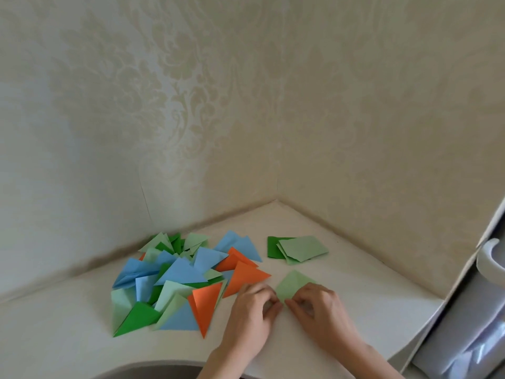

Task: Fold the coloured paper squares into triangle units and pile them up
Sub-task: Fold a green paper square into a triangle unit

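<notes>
A light green paper square (292, 286) lies on the white table (355, 302) in front of me, one corner pointing away. My left hand (252, 310) and my right hand (317, 305) meet at its near corner, fingers curled and pinching the paper there. To the left spreads a loose pile of folded triangle units (180, 280) in blue, orange, dark green and light green. Behind the square sits a small stack of unfolded squares (297, 250), light green on top of dark green.
The table fits into a corner of two patterned beige walls (191, 119). Its curved front edge runs along the bottom. At the right stands a white cabinet with a handle (489, 261) and a plastic-covered front.
</notes>
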`<state>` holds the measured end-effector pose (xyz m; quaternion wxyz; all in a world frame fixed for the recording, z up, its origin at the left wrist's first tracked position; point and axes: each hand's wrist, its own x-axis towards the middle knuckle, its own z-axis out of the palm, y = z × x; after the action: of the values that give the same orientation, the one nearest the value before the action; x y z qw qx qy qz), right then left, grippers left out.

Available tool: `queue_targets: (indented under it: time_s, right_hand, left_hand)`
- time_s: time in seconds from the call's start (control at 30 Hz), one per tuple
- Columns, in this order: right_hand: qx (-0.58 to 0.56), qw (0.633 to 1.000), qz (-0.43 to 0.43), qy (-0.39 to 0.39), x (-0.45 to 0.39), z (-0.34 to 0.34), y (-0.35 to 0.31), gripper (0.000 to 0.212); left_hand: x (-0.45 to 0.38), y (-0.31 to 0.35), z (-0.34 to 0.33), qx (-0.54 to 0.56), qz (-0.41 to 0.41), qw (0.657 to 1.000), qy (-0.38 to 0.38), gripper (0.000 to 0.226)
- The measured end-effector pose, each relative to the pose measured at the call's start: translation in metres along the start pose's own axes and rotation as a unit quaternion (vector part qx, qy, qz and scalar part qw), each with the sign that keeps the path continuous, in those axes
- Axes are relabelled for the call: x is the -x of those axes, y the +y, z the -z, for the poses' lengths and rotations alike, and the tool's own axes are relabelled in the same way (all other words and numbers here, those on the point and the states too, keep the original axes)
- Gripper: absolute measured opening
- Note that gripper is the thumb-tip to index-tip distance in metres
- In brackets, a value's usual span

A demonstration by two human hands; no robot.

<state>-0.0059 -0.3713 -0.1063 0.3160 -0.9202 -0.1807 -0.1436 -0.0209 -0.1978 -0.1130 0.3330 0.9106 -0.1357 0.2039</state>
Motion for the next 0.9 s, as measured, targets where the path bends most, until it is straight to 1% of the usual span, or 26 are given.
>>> queue_targets:
  time_s: [0.13,0.2,0.37,0.47,0.57,0.63,0.7,0.77,0.87,0.9]
  right_hand:
    - [-0.002,1.000,-0.031,-0.003,-0.006,-0.001,0.000,0.018]
    - [-0.003,0.999,-0.046,0.002,-0.008,-0.003,0.001,0.017]
    - [0.009,0.997,-0.079,0.009,-0.010,-0.010,-0.001,0.019]
    - [0.009,0.995,-0.103,0.006,-0.011,-0.009,-0.003,0.018]
    - [0.010,0.992,-0.128,-0.015,-0.018,-0.008,-0.003,0.019]
    - [0.010,0.988,-0.146,-0.040,-0.024,-0.004,-0.003,0.016]
    - [-0.005,0.987,-0.147,-0.068,-0.027,0.001,0.000,0.013]
    - [-0.029,0.988,-0.131,-0.078,-0.025,0.005,0.005,0.016]
    - [-0.039,0.990,-0.109,-0.085,-0.022,0.010,0.008,0.004]
    - [-0.033,0.990,-0.103,-0.094,-0.022,0.011,0.008,0.008]
  left_hand:
    - [-0.004,0.004,-0.005,0.011,0.045,0.999,0.016,0.020]
    - [-0.004,0.004,-0.007,0.012,0.058,0.998,0.023,0.023]
    - [-0.007,0.004,-0.012,0.002,0.076,0.997,0.032,0.021]
    - [-0.009,0.004,-0.013,0.015,0.104,0.994,0.020,0.021]
    - [-0.014,0.003,-0.012,0.028,0.135,0.990,-0.003,0.015]
    - [-0.016,0.003,-0.011,0.034,0.149,0.988,-0.019,0.012]
    - [-0.016,0.002,-0.008,0.052,0.155,0.986,-0.026,0.014]
    - [-0.015,0.000,-0.004,0.069,0.153,0.985,-0.034,0.019]
    - [-0.013,-0.001,0.000,0.070,0.139,0.987,-0.045,0.023]
    - [-0.013,-0.001,0.001,0.068,0.133,0.988,-0.046,0.022]
